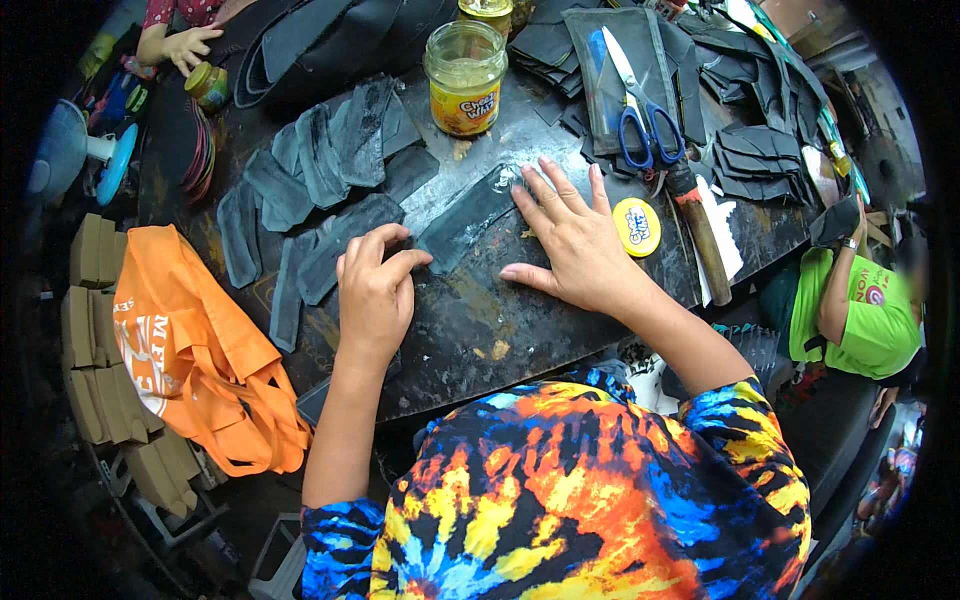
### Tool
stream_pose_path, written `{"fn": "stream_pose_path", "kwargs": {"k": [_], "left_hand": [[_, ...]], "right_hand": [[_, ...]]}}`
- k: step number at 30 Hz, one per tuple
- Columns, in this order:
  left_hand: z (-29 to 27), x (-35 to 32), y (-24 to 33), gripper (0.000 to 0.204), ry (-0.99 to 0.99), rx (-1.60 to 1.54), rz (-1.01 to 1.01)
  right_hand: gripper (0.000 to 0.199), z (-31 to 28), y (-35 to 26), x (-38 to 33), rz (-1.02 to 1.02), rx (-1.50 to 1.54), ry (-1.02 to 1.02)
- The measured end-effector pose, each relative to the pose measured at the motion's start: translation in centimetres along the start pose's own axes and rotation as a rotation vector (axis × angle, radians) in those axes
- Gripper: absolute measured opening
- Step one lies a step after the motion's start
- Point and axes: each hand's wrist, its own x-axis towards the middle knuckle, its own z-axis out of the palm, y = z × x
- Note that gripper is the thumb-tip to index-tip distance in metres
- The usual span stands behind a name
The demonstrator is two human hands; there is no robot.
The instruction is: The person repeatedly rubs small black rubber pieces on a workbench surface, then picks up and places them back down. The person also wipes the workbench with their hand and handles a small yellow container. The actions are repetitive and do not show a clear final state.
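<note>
A dark rectangular strip [465,222], leather-like, lies flat on the table with whitish smears at its far end. My left hand [375,280] is at the strip's near-left end, fingers curled, thumb and forefinger closed about its edge. Spread wide, my right hand [570,235] reaches over the table with its fingertips at the strip's smeared far end. Left of the strip, several similar dark strips [325,150] lie in an overlapping pile. Beyond it stands an open glass jar [466,80] with a yellow label, and its yellow lid [637,226] lies right of my right hand.
Blue-handled scissors [640,110] and a wooden-handled tool [705,235] lie at the right, near stacked black pieces [758,160]. An orange bag [205,350] hangs at the left. Another person's hand [187,47] rests far left; a person in green [860,300] sits right.
</note>
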Motion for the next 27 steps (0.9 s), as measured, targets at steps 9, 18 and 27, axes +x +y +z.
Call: {"fn": "stream_pose_path", "kwargs": {"k": [9,18,27], "left_hand": [[-0.3,0.0,0.0,0.026,0.215,-0.16,-0.077],[-0.7,0.2,-0.7,0.02,0.358,-0.24,-0.13],[-0.7,0.1,-0.8,0.02,0.342,-0.222,-0.128]], "right_hand": [[0.106,1.6,1.4,3.3,-0.179,-0.066,0.123],[0.108,1.0,-3.3,3.9,-0.445,0.01,0.088],[0.087,0.4,-4.1,1.5,-0.407,0.238,-0.099]]}}
